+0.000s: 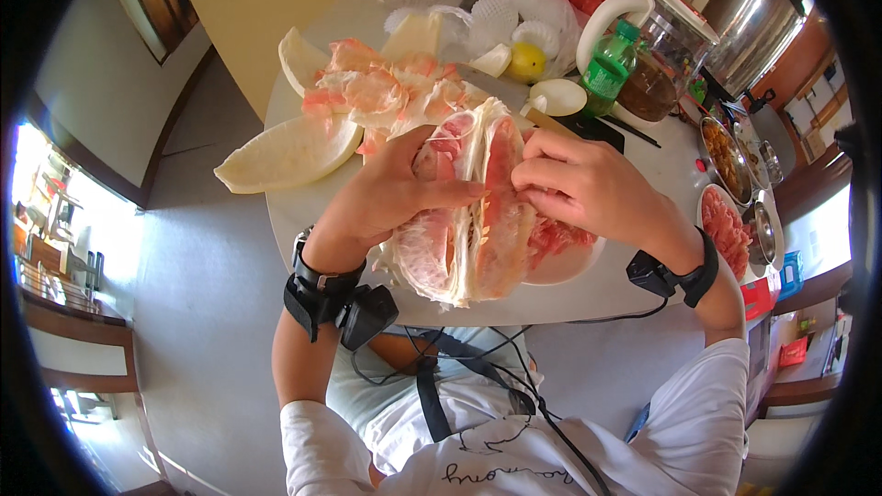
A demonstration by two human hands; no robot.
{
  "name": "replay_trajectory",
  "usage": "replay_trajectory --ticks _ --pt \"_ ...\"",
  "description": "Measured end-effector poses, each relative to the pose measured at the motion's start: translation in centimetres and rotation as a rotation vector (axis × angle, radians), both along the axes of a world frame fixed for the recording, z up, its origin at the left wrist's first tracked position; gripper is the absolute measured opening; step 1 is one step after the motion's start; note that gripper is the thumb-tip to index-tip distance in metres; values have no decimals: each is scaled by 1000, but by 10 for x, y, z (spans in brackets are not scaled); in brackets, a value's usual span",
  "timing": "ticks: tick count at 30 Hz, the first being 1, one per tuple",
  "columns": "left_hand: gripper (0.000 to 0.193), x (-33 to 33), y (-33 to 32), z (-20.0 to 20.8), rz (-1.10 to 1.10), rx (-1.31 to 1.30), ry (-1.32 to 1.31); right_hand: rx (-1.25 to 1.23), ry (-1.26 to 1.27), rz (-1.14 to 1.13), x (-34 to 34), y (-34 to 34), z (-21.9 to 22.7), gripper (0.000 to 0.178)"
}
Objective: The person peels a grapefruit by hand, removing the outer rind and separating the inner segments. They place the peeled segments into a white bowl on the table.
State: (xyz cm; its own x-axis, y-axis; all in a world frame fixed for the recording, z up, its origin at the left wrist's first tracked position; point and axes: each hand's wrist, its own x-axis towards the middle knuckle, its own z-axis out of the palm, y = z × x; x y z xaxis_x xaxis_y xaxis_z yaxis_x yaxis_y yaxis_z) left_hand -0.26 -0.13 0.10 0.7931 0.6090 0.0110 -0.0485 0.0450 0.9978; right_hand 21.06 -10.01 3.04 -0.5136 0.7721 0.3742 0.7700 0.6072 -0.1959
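Note:
A large peeled pomelo [427, 253], pink with white pith, is held up over the table's near edge. A deep split runs down its middle between the segments. My left hand [390, 193] grips its left side, the thumb lying across the front toward the split. On the right side, the curled fingers of my right hand [588, 184] pinch at the top of a segment; their tips are partly hidden. Below the right hand, loose pink pulp [556, 241] lies on a white plate [571, 273], partly hidden behind the pomelo.
Peeled membranes [367, 83] and thick rind [294, 154] lie at the left of the white table [285, 211]. Farther back are a lemon [526, 62], foam nets [496, 23], a green bottle [608, 69] and a glass pitcher [657, 55]. Dishes of food [726, 230] stand at right.

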Motion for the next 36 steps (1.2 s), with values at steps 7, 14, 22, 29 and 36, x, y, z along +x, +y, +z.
replay_trajectory --ticks 7,14,22,29,36 --pt "58 3 -3 -1 -12 -16 -70 62 64 -73 -6 1 -4 14" --pt "59 2 -3 0 -2 -6 -42 -118 210 -87 -4 -7 2 19" --pt "60 1 -4 2 -8 2 -36 295 -190 5 -4 -1 -2 18" --pt "60 3 -3 -2 3 73 -41 246 -26 70 -9 1 -6 14" --pt "60 1 -1 -2 -33 -6 -37 -74 66 -89 2 -16 14 12"
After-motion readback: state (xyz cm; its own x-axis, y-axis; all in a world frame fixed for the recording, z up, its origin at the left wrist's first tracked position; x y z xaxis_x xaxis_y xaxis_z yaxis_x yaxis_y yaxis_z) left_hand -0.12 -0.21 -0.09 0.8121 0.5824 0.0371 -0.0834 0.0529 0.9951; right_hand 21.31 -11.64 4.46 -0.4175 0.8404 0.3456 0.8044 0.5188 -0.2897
